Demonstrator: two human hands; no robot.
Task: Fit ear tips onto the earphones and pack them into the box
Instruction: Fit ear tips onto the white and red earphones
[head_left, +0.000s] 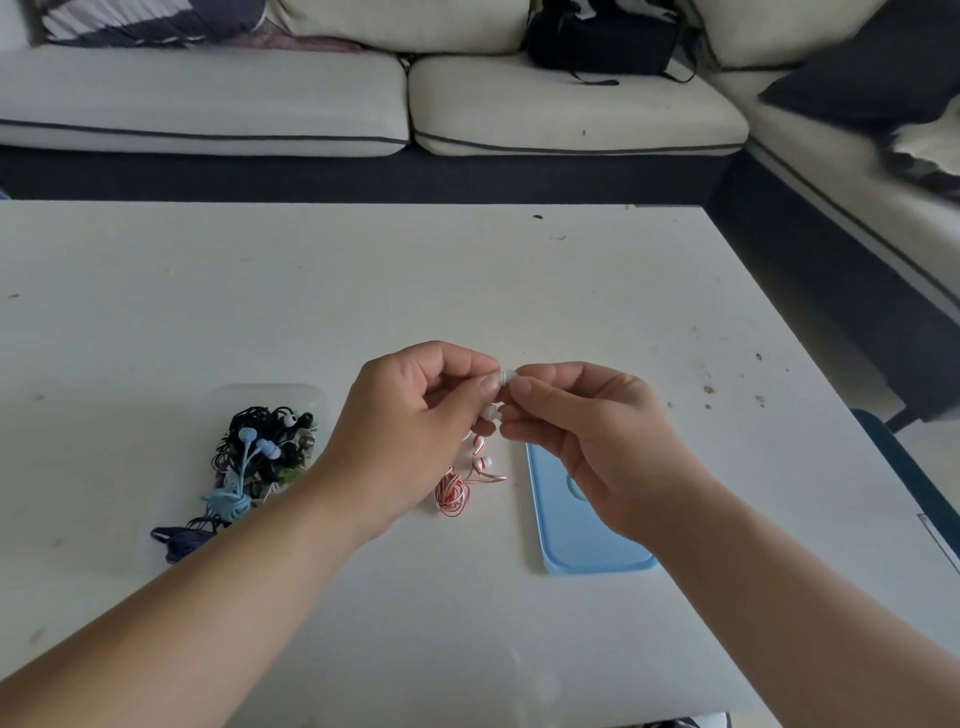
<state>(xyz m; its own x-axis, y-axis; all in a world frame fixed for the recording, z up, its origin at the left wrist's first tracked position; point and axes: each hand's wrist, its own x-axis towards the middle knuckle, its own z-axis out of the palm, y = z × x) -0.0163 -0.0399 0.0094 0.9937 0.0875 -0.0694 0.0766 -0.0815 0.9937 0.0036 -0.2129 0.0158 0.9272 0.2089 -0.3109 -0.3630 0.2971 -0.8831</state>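
Above the middle of the white table (363, 291), my left hand (410, 431) and my right hand (587, 436) meet fingertip to fingertip. My left hand pinches a white earbud of the red-and-white earphones (454, 493), whose coiled cable hangs down to the table. My right hand pinches a small white ear tip (506, 375) against that earbud. A second earbud (483, 462) dangles below my fingers. At the left stands a clear plastic box (311, 400) with several tangled black, blue and green earphones in it. Its light blue lid (587, 540) lies flat under my right wrist.
A cream sofa (571, 114) runs along the far side of the table and down the right side. A black bag (602, 36) sits on it. Small dark crumbs (758, 384) dot the table at the right.
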